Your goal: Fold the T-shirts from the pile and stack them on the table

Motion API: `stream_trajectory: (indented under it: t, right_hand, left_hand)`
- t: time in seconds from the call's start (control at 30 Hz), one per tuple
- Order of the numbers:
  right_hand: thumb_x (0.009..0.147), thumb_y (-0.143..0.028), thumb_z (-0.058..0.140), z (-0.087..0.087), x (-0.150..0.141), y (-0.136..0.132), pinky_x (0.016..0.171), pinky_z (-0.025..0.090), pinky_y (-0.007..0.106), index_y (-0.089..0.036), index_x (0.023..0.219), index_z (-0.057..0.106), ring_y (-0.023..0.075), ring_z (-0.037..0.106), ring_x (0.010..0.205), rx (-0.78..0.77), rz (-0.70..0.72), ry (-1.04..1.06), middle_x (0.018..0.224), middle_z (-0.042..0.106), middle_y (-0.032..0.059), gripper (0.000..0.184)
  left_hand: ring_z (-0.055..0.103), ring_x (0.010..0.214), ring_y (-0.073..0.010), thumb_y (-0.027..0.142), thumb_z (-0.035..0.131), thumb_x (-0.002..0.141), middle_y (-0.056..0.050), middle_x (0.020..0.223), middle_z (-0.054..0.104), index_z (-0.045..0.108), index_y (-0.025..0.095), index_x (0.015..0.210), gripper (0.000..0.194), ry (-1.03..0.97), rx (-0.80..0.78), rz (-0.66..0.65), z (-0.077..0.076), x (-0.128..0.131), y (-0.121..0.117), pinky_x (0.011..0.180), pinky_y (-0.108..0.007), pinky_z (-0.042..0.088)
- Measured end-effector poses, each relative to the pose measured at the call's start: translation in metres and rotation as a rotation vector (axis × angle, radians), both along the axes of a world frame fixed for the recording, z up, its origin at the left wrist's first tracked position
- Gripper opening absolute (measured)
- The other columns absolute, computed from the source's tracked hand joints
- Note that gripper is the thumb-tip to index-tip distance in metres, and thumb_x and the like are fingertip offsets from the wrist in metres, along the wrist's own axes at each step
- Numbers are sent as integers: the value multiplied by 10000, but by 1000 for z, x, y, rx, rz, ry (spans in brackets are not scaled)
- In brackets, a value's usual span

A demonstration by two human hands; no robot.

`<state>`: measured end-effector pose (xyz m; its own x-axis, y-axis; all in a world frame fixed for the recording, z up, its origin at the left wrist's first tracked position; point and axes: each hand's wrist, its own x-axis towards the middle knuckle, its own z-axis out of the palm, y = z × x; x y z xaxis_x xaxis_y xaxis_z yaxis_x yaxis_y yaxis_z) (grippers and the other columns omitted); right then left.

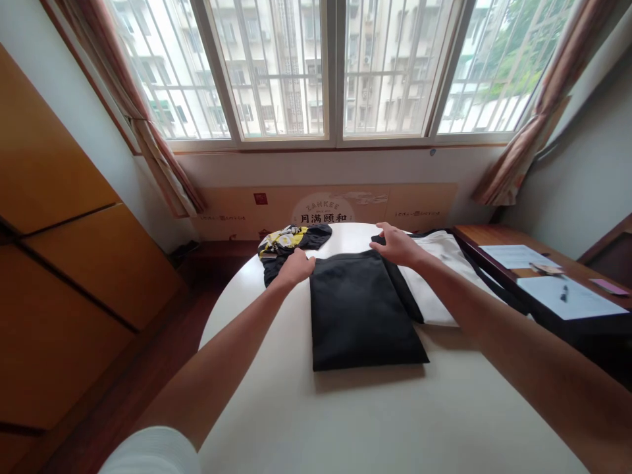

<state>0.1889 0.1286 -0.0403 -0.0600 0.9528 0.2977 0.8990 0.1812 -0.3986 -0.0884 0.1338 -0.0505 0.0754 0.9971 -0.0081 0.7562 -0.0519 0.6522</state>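
The person's left grip [296, 268] hides part of the crumpled black-and-yellow cloth [284, 247]. The black fabric [363, 313] covers much of the white cloth [434, 283], and the small items [546, 268] on the wooden tabletop [486, 238] are too small to tell apart.

Pretty bright room, honestly, with daylight pouring through a big barred window [336, 72]. Outside there are apartment blocks [276, 59] and a bit of green tree [513, 46]. Pinkish-brown curtains [148, 151] are tied back on both sides, with pale walls [587, 158] and a printed wall panel [323, 209] with Chinese lettering under the sill. Wood-veneer cabinet [59, 217] on the left, dark wood floor [148, 349], wooden desk [474, 236] with papers [567, 296] on the right.
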Motion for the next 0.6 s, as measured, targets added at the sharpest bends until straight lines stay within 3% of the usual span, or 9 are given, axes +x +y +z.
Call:
stream_trajectory:
  t: [0.07,0.17,0.27,0.37,0.43,0.53,0.6]
  right_hand:
    - [1005,-341,609,-16,-3,-13,1082,486,462,-66,1483,548,375,633,1279,0,15,-62,1359,688,233,555]
    - [1028,-376,560,-51,-13,-61,1130,472,452,-81,1427,618,357,627,1301,23,164,-161,1360,699,214,500]
    - [1050,-445,511,-91,-31,-114,1237,385,502,-93,1538,546,351,482,1492,6,320,-200,1582,555,204,603]
    - [1086,-442,418,-116,-44,-144,1300,267,574,-131,1629,449,322,334,1597,-52,342,-215,1698,406,166,626]
    - [1096,-456,401,-120,-46,-151,1312,241,570,-143,1658,405,304,303,1612,-73,347,-213,1719,366,151,643]
    - [1094,-467,419,-111,-43,-154,1303,260,565,-152,1672,381,310,303,1611,-92,377,-218,1722,364,154,660]
    - [1081,-486,456,-102,-42,-156,1275,300,572,-154,1666,397,335,341,1589,-98,399,-226,1702,399,180,675]
  left_hand:
    - [676,1174,-434,354,614,968,-336,1242,697,621,13,1201,414,199,-23,34,-16,-3,-13,910,-422,504]
    - [735,1073,-394,525,551,980,-233,1104,771,695,126,1045,429,400,-117,-70,-32,-7,-53,833,-374,517]
    - [758,966,-365,600,594,923,-162,937,789,703,189,852,431,414,-147,-170,-38,-8,-87,760,-349,519]
    - [759,855,-355,590,682,852,-129,816,776,671,211,729,398,353,-174,-202,-40,-8,-98,706,-353,528]
    - [739,699,-323,579,688,850,-101,669,730,621,217,625,431,253,-308,-252,-39,-11,-96,637,-352,530]
    - [685,553,-262,569,708,855,-79,565,679,573,211,527,504,113,-542,-370,-38,-20,-90,560,-331,519]
    - [670,538,-237,582,734,841,-80,556,670,587,195,532,517,67,-573,-392,-39,-24,-85,529,-305,498]
